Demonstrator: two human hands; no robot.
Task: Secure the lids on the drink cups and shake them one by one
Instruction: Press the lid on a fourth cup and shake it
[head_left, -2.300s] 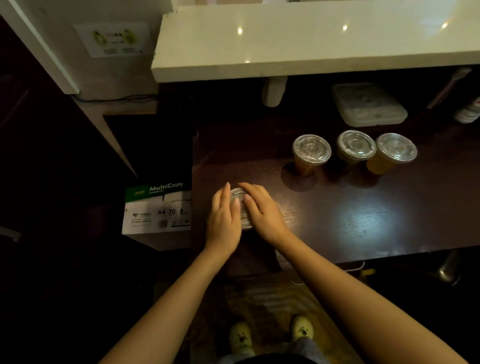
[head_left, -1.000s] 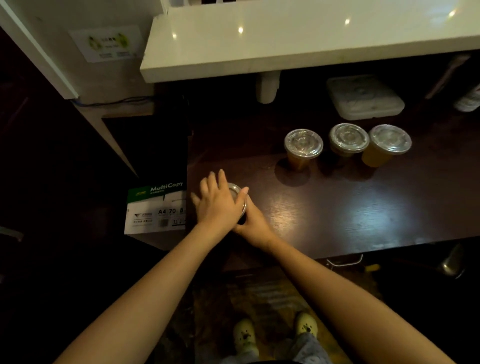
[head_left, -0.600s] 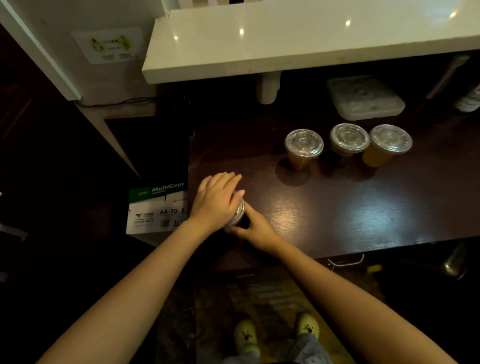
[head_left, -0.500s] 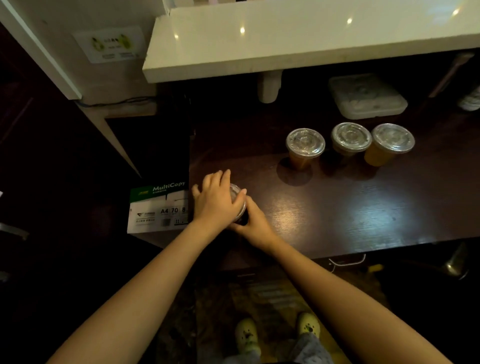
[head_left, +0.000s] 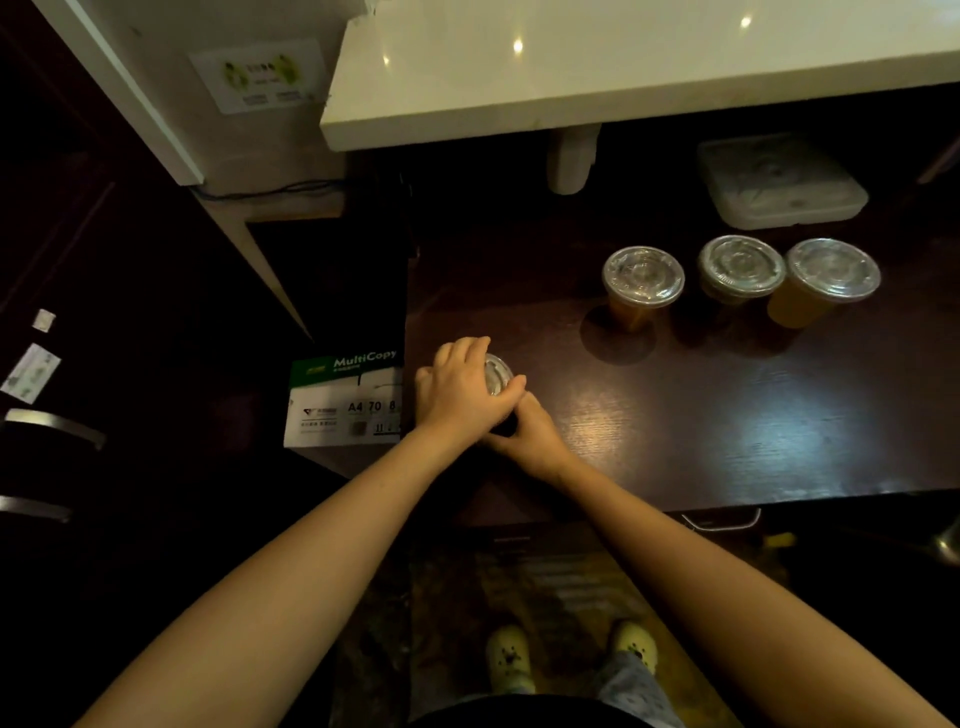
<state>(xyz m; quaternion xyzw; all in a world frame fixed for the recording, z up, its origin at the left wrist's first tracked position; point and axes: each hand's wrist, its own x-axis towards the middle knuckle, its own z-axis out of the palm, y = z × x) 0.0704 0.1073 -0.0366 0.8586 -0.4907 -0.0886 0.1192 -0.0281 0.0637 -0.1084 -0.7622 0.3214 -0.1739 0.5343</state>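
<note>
1. Three lidded drink cups stand in a row on the dark counter (head_left: 727, 426): left cup (head_left: 642, 280) with amber liquid, middle cup (head_left: 740, 267) with its contents unclear, right cup (head_left: 831, 275) with yellow-orange liquid.
2. A fourth cup (head_left: 498, 375) sits near the counter's left edge; only part of its clear lid shows, contents hidden.
3. Left hand (head_left: 462, 389) lies over that lid, fingers curled down on it.
4. Right hand (head_left: 530, 434) wraps the cup's body from below; its fingers are largely concealed.
5. A white lidded container (head_left: 779, 182) rests behind, contents indiscernible.
</note>
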